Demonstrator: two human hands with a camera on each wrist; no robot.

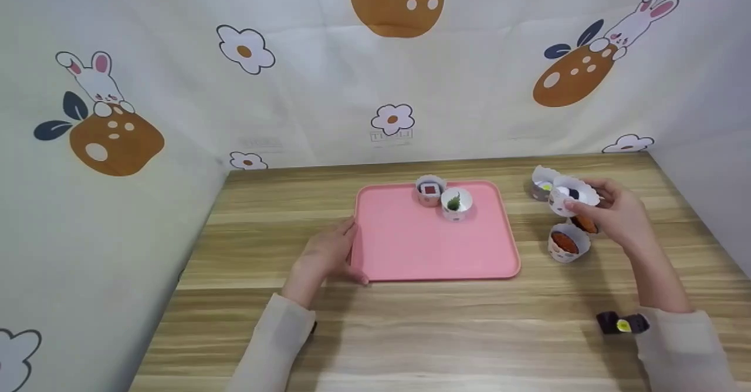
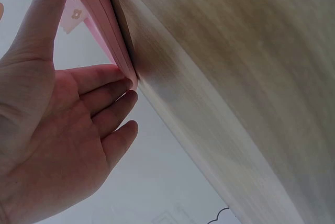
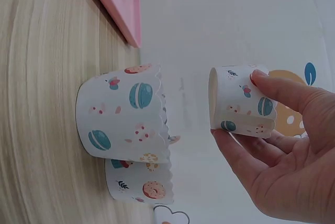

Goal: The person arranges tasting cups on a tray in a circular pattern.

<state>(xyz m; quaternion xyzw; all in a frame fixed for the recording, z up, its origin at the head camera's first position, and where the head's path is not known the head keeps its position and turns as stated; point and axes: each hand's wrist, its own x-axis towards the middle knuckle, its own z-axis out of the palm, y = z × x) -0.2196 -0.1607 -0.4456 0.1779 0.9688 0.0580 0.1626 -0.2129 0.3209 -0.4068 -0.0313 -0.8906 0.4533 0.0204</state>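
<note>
My right hand (image 1: 626,219) pinches a white paper baking cup (image 3: 238,96) between thumb and fingers, above the table at the right. Something white and black shows inside it in the head view. Below and around it stand a cup with a brownish-orange piece (image 1: 566,243), another partly hidden brownish-orange piece (image 1: 585,223), and a cup with a bit of yellow (image 1: 543,188). My left hand (image 1: 328,252) touches the left edge of the pink tray (image 1: 434,251), its fingers fairly straight. On the tray's back part are a cup holding a white-and-red square piece (image 1: 430,192) and a cup with green inside (image 1: 456,204).
A small black item with a yellow centre (image 1: 623,324) lies beside the right sleeve. The wooden table (image 1: 446,333) meets a patterned curtain (image 1: 317,98) at the back and sides.
</note>
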